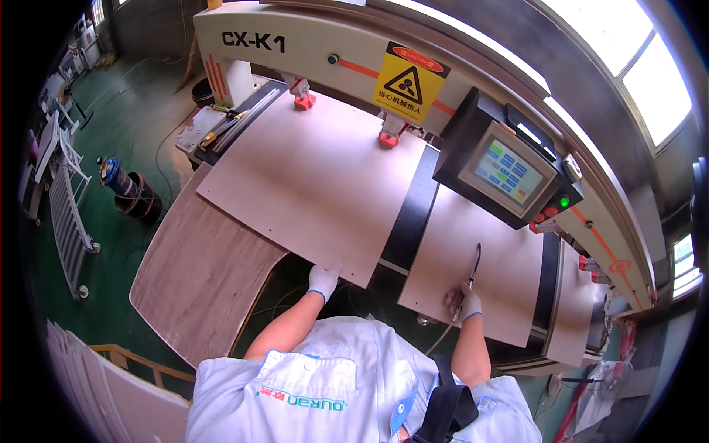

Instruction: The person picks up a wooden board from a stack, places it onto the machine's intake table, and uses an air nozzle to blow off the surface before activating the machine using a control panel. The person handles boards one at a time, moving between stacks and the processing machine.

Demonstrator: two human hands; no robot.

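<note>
Three panels lie along the bed, with two gloved hands at the near side

The large panel [310, 177] takes up the left end of the machine bed [410, 221], running out past the bed's near edge; the middle panel [491, 288] comes next, and the right panel [572, 310] lies toward the bed's right end. The left hand [323, 280] meets the large panel's near edge, toward its near right corner; its fingers are partly hidden, so I cannot tell how tightly they close. The right hand [467, 302] is wrapped around a slim hand tool [471, 281] over the middle panel's near part, the dark tip toward the bed's far edge, a hose [442, 340] trailing off the near edge.

Judging by the layout, placing the panels is done; small dark spots by the near edges of the large and middle panels look like holes already made. Work at the panels seems unfinished, with both hands there, but how much is left does not show.

The glove covers the tool's handle; it may be an air gun. A control box [509, 166] hides the middle panel's far part, and the gantry [310, 52] overhangs the bed's far edge.
</note>
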